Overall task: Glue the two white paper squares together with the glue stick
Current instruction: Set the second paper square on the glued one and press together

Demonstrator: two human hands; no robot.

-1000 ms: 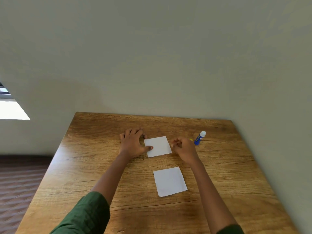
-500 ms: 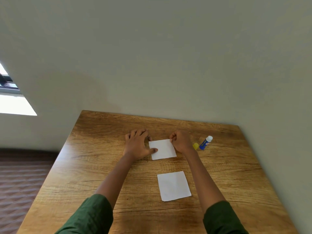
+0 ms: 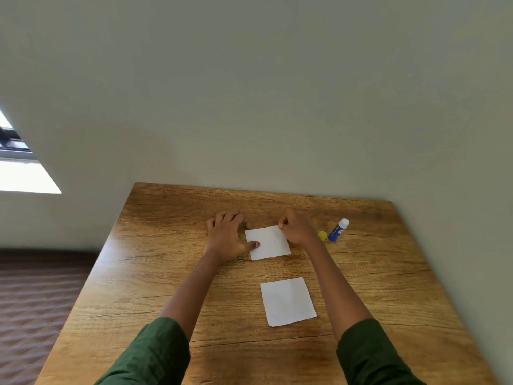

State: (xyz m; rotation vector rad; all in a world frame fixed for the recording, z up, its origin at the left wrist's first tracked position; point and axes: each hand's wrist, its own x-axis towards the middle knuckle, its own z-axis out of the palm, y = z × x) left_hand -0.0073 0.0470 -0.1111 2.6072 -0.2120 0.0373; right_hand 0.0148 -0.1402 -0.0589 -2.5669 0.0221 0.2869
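The left hand (image 3: 226, 240) lay flat on the table (image 3: 155, 273), fingers spread wide, its thumb pressed on the left margin of the far paper square (image 3: 268, 243) and pinning it there. No grip as such on that side, just weight. The far square sat between the two hands, one edge running toward the wall, slightly skewed.

Straight toward the person from it, well apart, lay the near paper square (image 3: 288, 301), flat, touched by nothing, skewed the same way. It lay between the two forearms, a shade closer to the right one.

Next came the right hand (image 3: 297, 227), and here the grip was curled tight, fingertips pressed together at the far right corner of the far square. It looked like a pinch on that corner, though whether paper was actually caught between the fingers I could not tell.

Further right, just beside that wrist, sat a small yellow cap (image 3: 322, 235), and touching or nearly touching it the glue stick (image 3: 338, 230), blue body, white tip, lying with its long axis slanting away to the right. Uncapped, by the look of it.

So the relation that mattered: the near square lay toward the body from both hands, and the glue stick lay right of the right hand, the nearer hand by far for either pickup.
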